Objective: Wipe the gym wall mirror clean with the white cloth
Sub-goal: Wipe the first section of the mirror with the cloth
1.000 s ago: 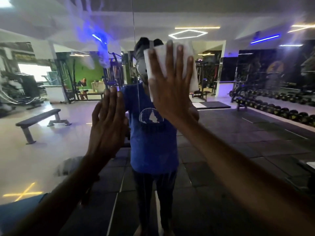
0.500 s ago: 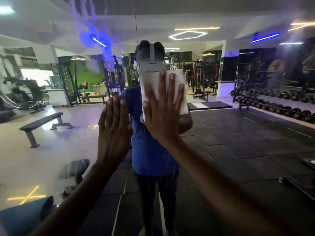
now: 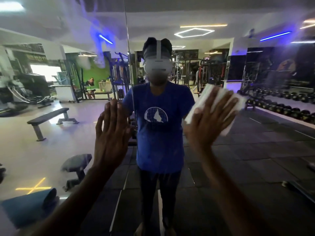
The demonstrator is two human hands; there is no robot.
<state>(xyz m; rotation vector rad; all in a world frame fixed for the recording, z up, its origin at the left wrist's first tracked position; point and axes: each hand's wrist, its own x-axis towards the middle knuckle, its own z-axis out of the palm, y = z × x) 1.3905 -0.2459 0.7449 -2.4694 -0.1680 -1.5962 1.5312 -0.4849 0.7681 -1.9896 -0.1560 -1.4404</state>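
Observation:
The gym wall mirror (image 3: 255, 159) fills the whole head view and reflects the gym and a person in a blue shirt. My right hand (image 3: 207, 123) lies flat with straight fingers on the white cloth (image 3: 237, 103) and presses it against the glass right of centre. The cloth is folded; its edges show above and to the right of my fingers. My left hand (image 3: 112, 133) rests flat on the mirror left of centre, fingers straight and together, holding nothing. Hazy smears show on the glass at upper left.
A vertical seam (image 3: 127, 48) between mirror panels runs down just right of my left hand. Reflected are a flat bench (image 3: 49, 116) at left, a dumbbell rack (image 3: 281, 106) at right and a rolled blue mat (image 3: 29, 206) at lower left.
My right hand has slid the cloth down and to the right across the mirror, from in front of the reflected head to shoulder height. My left hand stays flat on the glass.

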